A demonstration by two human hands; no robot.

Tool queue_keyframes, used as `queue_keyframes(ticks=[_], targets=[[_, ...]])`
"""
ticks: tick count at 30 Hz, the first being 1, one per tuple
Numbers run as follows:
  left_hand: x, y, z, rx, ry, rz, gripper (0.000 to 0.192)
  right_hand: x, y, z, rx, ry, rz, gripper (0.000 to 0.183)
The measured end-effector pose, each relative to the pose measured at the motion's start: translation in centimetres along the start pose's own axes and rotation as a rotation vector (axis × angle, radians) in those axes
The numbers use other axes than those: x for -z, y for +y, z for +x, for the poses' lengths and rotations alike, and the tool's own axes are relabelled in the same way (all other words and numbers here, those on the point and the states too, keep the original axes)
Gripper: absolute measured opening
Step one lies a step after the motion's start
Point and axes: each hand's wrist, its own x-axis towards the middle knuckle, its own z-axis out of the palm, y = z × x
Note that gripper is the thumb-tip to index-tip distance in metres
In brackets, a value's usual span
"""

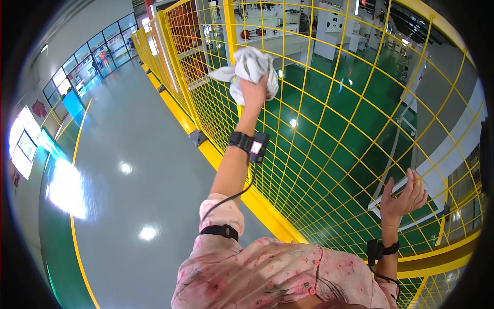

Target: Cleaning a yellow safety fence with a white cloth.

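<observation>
My left hand [255, 90] is stretched out far ahead, gripping a bunched white cloth [251, 63]. The cloth lies at the yellow wire mesh fence [263, 216], in front of an upright yellow post [230, 23]. One end of it sticks out to the left. On the right, my right hand [403, 199] is raised beside the mesh with its fingers apart and nothing in it. Whether its fingertips touch the wires, I cannot tell. Each wrist wears a black strapped device with a cable.
A grey walkway [154, 127] runs along the fence's left side, bordered by a yellow line [73, 239]. Dark metal floor brackets [197, 138] hold the yellow base rail [216, 158]. Behind the mesh are a green floor [328, 104] and white workbenches [287, 58].
</observation>
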Motion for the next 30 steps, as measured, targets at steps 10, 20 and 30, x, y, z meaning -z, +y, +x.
queue_keyframes(ticks=[10, 20, 30], targets=[[-1.1, -1.6, -5.0, 0.031, 0.084, 0.194, 0.066, -0.1, -0.1, -0.2, -0.018, -0.012, -0.018, 0.04], [0.5, -2.7, -19.4, 0.262, -0.225, 0.168, 0.064, -0.2, 0.0, 0.0, -0.025, 0.006, 0.027, 0.039], [-3.4, 11.5, -5.4, -0.352, -0.052, 0.264, 0.075, -0.2, 0.5, -0.8, -0.066, -0.037, 0.027, 0.04]])
